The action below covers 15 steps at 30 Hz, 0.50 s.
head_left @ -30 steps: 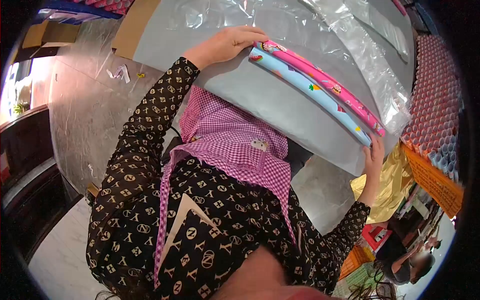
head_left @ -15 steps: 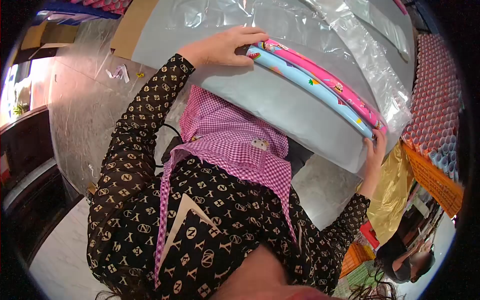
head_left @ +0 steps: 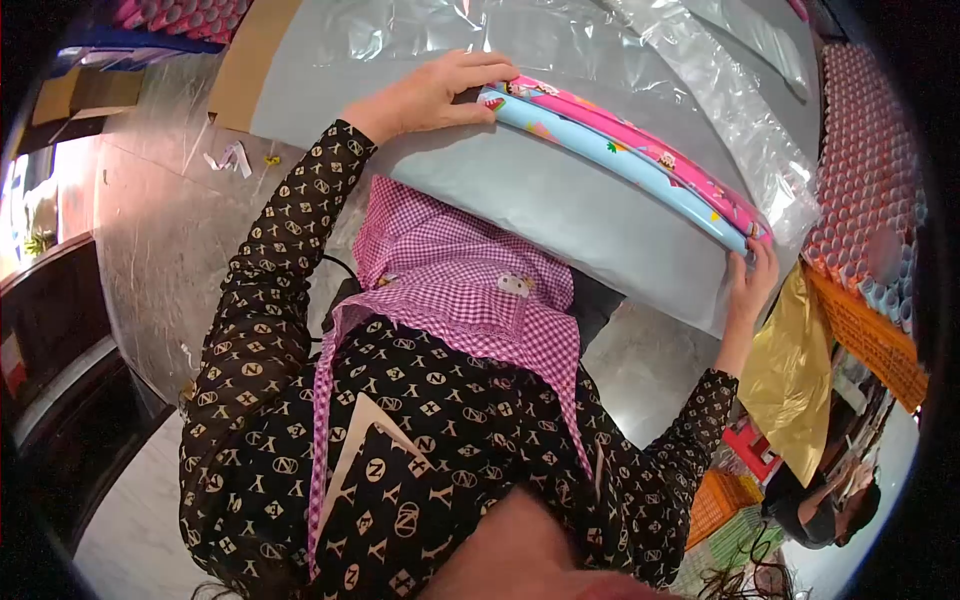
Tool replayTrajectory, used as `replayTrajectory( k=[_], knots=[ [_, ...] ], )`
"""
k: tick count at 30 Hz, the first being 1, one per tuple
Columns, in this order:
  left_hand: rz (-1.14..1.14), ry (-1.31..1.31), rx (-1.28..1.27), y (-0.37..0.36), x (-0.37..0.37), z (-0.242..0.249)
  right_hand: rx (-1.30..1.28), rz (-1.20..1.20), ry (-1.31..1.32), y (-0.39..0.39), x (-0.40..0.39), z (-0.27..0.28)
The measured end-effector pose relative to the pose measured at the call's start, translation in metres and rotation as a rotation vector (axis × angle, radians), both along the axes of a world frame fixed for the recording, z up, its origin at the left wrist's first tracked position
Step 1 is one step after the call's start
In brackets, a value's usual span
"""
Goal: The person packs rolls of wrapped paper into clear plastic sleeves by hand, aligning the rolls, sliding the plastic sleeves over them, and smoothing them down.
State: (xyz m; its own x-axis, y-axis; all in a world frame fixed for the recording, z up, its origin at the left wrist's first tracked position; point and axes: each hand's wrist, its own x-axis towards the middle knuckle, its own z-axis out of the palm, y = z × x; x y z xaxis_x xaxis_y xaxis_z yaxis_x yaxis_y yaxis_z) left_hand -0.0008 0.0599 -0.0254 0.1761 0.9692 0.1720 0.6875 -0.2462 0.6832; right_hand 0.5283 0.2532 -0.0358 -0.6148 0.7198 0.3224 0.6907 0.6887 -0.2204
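Observation:
Two long rolls, one pink (head_left: pixel 645 148) and one light blue (head_left: pixel 615 158), both with colourful printed pictures, lie side by side on the grey table top (head_left: pixel 450 180). Around their left ends my left hand (head_left: pixel 440 92) is closed, thumb on the near side and fingers on the far side. At the right ends, my right hand (head_left: pixel 753 285) holds both rolls between its fingers and thumb. Clear plastic film (head_left: pixel 725 110) lies just beyond the rolls.
Many rolled tubes (head_left: pixel 865 160) are stacked at the right above an orange crate (head_left: pixel 868 340). Gold sheeting (head_left: pixel 795 380) hangs beside the table. Another person (head_left: pixel 820 510) is at the lower right. Cardboard (head_left: pixel 250 65) lies at the table's left edge.
The rolls and both hands appear slightly further left and up in the view, which has shifted a little. The grip on both ends looks the same.

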Motion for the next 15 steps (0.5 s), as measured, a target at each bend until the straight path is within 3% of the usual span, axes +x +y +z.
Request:
replayTrajectory(
  k=[7,9,15],
  knots=[
    [0.055,-0.002,0.129,-0.002,0.005,-0.009,0.159,0.001,-0.074,-0.021,-0.042,0.024],
    [0.048,0.002,0.124,-0.003,0.006,-0.007,0.041,0.156,0.028,-0.026,-0.071,0.035],
    [0.09,0.021,-0.029,0.001,0.013,0.019,-0.161,0.335,-0.135,-0.049,-0.165,0.055]
  ],
)
